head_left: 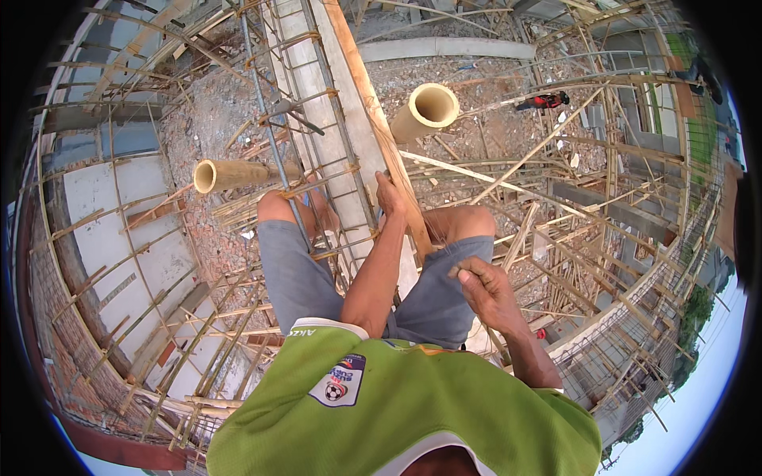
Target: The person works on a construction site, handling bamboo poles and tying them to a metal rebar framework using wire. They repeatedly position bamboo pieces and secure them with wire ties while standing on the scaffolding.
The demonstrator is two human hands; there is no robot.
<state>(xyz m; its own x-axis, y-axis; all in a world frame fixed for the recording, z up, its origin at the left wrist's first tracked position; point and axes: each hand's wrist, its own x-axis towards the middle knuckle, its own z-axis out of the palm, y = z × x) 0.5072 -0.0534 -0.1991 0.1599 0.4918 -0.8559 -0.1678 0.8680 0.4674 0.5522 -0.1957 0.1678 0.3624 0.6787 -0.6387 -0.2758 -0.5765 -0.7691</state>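
A long tan wooden board lines the right edge of a pale base strip; the left hand touches it, grip unclear. Beside it, a grey steel rebar cage looks assembled, its bars not yet encased. The right hand curls above grey cloth shorts, contents unclear.

Person in red is dn amid rubble, trees R.

A long, flat, pale-grey board edged with light-brown timber extends beyond the left fingers; a dark steel rebar cage lies along it, left of them.
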